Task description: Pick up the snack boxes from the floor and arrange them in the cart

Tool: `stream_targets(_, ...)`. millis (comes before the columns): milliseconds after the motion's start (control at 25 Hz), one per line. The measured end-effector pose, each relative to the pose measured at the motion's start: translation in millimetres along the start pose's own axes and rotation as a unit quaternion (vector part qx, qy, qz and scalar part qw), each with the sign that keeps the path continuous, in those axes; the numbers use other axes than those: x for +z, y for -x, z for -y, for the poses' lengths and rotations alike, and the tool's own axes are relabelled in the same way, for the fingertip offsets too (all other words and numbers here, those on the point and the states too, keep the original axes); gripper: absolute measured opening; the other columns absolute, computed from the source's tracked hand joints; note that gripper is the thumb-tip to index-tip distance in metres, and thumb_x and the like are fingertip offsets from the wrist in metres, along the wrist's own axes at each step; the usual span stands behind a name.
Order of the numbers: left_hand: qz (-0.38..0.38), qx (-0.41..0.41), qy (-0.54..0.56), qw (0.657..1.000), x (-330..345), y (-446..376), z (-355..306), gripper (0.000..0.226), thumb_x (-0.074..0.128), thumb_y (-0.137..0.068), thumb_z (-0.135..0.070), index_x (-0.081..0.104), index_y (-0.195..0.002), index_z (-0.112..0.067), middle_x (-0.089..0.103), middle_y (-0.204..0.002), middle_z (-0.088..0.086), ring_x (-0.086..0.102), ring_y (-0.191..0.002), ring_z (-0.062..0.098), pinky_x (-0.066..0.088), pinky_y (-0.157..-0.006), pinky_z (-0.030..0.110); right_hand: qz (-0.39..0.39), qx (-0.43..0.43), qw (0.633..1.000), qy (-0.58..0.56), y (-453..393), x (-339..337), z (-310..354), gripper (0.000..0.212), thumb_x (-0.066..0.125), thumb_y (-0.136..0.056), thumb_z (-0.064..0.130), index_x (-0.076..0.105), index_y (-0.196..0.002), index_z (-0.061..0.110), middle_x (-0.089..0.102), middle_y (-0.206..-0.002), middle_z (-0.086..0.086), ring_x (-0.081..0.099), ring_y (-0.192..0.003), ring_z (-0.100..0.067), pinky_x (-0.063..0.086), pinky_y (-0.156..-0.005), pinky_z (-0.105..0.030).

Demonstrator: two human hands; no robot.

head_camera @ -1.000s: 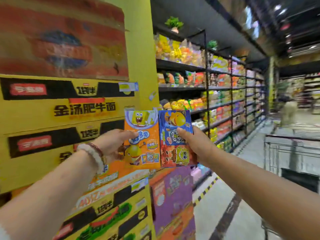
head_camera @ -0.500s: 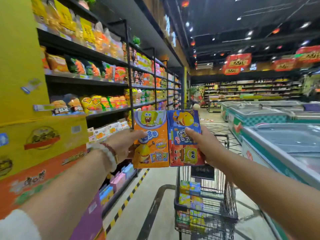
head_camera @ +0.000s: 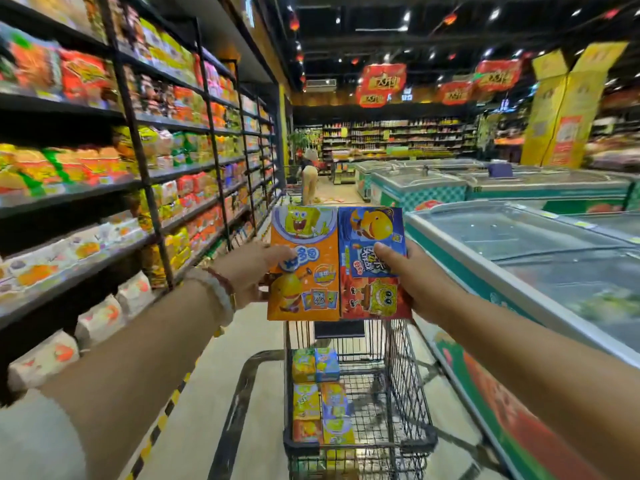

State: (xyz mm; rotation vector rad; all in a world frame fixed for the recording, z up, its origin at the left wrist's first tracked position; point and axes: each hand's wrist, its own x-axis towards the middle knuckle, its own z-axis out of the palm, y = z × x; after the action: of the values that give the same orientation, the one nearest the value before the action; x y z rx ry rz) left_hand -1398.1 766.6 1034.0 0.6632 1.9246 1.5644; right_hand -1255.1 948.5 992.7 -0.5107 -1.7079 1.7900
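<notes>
Holding the orange snack box [head_camera: 304,265] in your left hand [head_camera: 249,271] and the blue snack box [head_camera: 372,263] in your right hand [head_camera: 419,282], both pinched upright above the cart [head_camera: 408,393], you next lower them beside the stacked boxes [head_camera: 322,393].

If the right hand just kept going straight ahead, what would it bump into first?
Probably nothing close. The right hand, holding the blue box, points down the aisle above the cart; depth is hard to judge.
</notes>
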Motion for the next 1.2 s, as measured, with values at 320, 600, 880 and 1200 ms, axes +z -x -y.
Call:
stream_targets(320, 0.038, -0.062, -0.008, 0.997, 36, -157, 49, 0.010, 0.058, -0.090, -0.027, 0.059, -0.094, -0.018, 0.064, -0.092, 0.005, 0.060, -0.077, 0.018, 0.052, -0.086, 0.042, -0.044, 0.067, 0.997, 0.010, -116, -40, -80, 0.031, 0.060, -0.090, 0.030, 0.049, -0.117, 0.018, 0.069, -0.105, -0.012, 0.070, -0.088, -0.031, 0.055, -0.082, -0.054)
stream_targets(600, 0.025, -0.130, 0.006, 0.991, 60, -276, 121, 0.012, 0.055, -0.091, -0.027, 0.058, -0.086, -0.016, 0.060, -0.085, 0.009, 0.054, -0.069, 0.020, 0.047, -0.072, 0.033, -0.021, 0.130, 0.991, 0.028, -226, -61, -176, 0.034, 0.059, -0.091, 0.029, 0.048, -0.119, 0.014, 0.070, -0.104, -0.010, 0.072, -0.081, -0.023, 0.061, -0.067, -0.039)
stream_targets(880, -0.005, -0.236, 0.054, 0.970, 55, -352, 233, 0.015, 0.055, -0.091, -0.024, 0.061, -0.095, -0.011, 0.068, -0.095, 0.015, 0.065, -0.081, 0.029, 0.053, -0.084, 0.043, -0.022, 0.260, 0.965, 0.022, -270, -45, -302, 0.035, 0.060, -0.091, 0.028, 0.049, -0.120, 0.013, 0.070, -0.105, -0.013, 0.072, -0.083, -0.027, 0.060, -0.069, -0.043)
stream_targets(1200, -0.067, -0.317, 0.011, 0.946, 66, -411, 401, 0.055, 0.066, -0.060, -0.042, 0.054, -0.095, -0.002, 0.066, -0.091, 0.021, 0.066, -0.079, 0.037, 0.053, -0.073, 0.064, -0.051, 0.359, 0.932, 0.010, -280, -39, -450, 0.040, 0.065, -0.086, 0.031, 0.052, -0.119, 0.013, 0.065, -0.114, -0.018, 0.072, -0.084, -0.029, 0.060, -0.067, -0.046)
